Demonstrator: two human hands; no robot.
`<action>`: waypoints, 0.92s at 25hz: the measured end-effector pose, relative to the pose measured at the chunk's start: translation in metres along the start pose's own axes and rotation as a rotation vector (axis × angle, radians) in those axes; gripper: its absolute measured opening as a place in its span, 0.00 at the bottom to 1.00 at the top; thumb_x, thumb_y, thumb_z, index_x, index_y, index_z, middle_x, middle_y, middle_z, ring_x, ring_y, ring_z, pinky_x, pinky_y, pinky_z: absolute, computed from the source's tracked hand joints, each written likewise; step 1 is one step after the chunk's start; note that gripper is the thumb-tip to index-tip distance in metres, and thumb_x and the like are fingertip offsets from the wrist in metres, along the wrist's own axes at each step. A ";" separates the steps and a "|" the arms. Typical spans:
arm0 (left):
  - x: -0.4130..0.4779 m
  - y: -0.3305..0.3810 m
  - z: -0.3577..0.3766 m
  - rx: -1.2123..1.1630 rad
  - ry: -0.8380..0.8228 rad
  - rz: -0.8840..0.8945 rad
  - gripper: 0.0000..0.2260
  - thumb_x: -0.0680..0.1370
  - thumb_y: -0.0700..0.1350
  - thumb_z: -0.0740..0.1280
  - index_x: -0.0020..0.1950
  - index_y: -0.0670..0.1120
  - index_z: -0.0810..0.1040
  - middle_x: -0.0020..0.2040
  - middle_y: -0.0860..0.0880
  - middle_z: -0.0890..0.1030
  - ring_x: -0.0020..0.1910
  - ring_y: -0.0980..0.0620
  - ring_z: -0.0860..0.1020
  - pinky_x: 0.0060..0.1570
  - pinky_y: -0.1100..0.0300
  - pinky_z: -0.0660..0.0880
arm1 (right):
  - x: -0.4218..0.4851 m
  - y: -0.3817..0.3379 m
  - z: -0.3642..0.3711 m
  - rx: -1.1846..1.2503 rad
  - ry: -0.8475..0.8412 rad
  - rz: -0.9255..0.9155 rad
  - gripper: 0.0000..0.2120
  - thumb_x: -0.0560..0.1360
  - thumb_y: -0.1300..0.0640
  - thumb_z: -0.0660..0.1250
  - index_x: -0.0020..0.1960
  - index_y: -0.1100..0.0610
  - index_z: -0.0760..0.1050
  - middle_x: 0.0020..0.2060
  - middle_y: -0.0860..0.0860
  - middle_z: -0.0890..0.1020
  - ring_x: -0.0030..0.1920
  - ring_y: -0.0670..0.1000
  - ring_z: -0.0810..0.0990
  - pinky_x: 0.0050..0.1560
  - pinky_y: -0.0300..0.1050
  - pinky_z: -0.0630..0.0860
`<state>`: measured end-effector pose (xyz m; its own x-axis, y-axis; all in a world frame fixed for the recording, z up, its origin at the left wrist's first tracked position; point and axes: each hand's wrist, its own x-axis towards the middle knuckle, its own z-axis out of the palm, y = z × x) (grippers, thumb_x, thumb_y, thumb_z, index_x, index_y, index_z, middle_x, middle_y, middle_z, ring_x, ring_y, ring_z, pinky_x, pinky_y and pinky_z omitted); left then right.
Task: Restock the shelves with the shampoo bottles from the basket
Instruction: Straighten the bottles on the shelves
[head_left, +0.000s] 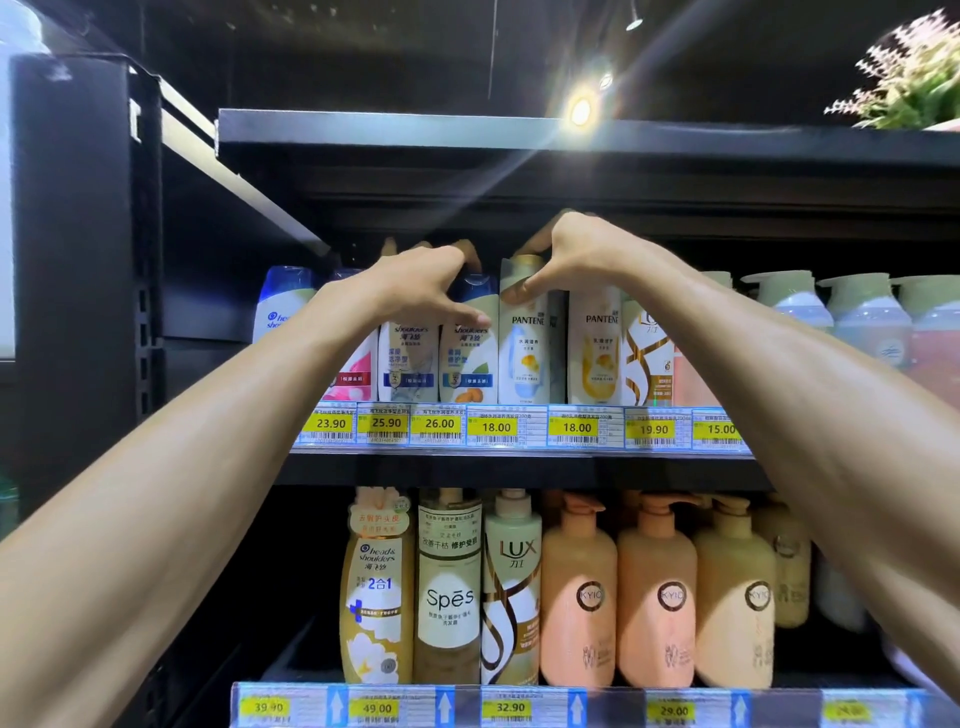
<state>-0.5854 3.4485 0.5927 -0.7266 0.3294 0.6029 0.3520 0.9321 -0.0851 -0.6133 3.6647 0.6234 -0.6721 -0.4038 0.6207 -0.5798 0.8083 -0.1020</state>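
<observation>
- Nearest the camera, two bare forearms rise from 8 and 4 o'clock toward the centre.
- At 6 o'clock, the lower shelf (291, 699) holds upright tall bottles: a Spes bottle (449, 592), a Lux bottle (511, 587), then peach pump bottles (579, 592) toward 5 o'clock.
- Around the centre, the middle shelf (519, 465) carries small shampoo bottles upright in a tight row behind yellow price tags (496, 427).
- Left hand (431, 291), at 11 o'clock from centre, grasps the green bottle (467, 364) by its blue cap, with the thumb in front and the fingers curled over the top.
- Right hand (582, 260), at 12 o'clock, grasps the Pantene bottle (522, 348) near its cap, with the thumb on the front and the fingers behind.
- These two bottles stand side by side; a second Pantene (595, 348) stands at 3 o'clock of them, beyond a narrow gap.
- Toward 2 o'clock, green-topped pump bottles (789, 306) fill the same shelf.
- At 12 o'clock runs the top shelf (389, 130); a plant (909, 78) sits on it at 1 o'clock.
</observation>
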 end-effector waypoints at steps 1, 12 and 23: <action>0.000 -0.001 0.001 -0.001 0.004 0.002 0.23 0.73 0.64 0.71 0.59 0.52 0.69 0.43 0.58 0.76 0.46 0.52 0.76 0.61 0.39 0.73 | 0.001 0.000 0.001 -0.002 0.002 0.005 0.20 0.66 0.39 0.77 0.50 0.51 0.84 0.42 0.47 0.86 0.40 0.47 0.84 0.36 0.40 0.77; -0.005 -0.003 0.005 0.025 0.052 0.037 0.24 0.75 0.63 0.70 0.63 0.51 0.71 0.43 0.57 0.75 0.41 0.57 0.74 0.43 0.53 0.74 | 0.000 -0.005 0.002 -0.044 -0.004 0.054 0.20 0.64 0.37 0.77 0.49 0.49 0.82 0.40 0.45 0.84 0.39 0.46 0.83 0.34 0.40 0.74; -0.020 0.010 -0.003 0.146 0.108 0.009 0.33 0.75 0.66 0.68 0.75 0.55 0.64 0.69 0.46 0.73 0.68 0.42 0.72 0.72 0.35 0.60 | -0.016 -0.010 -0.017 -0.147 0.016 0.017 0.38 0.61 0.28 0.74 0.59 0.56 0.80 0.50 0.53 0.84 0.50 0.54 0.82 0.53 0.52 0.81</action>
<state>-0.5656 3.4513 0.5817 -0.6533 0.3270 0.6829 0.2627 0.9438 -0.2006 -0.5882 3.6704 0.6278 -0.6733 -0.3831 0.6324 -0.4936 0.8697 0.0014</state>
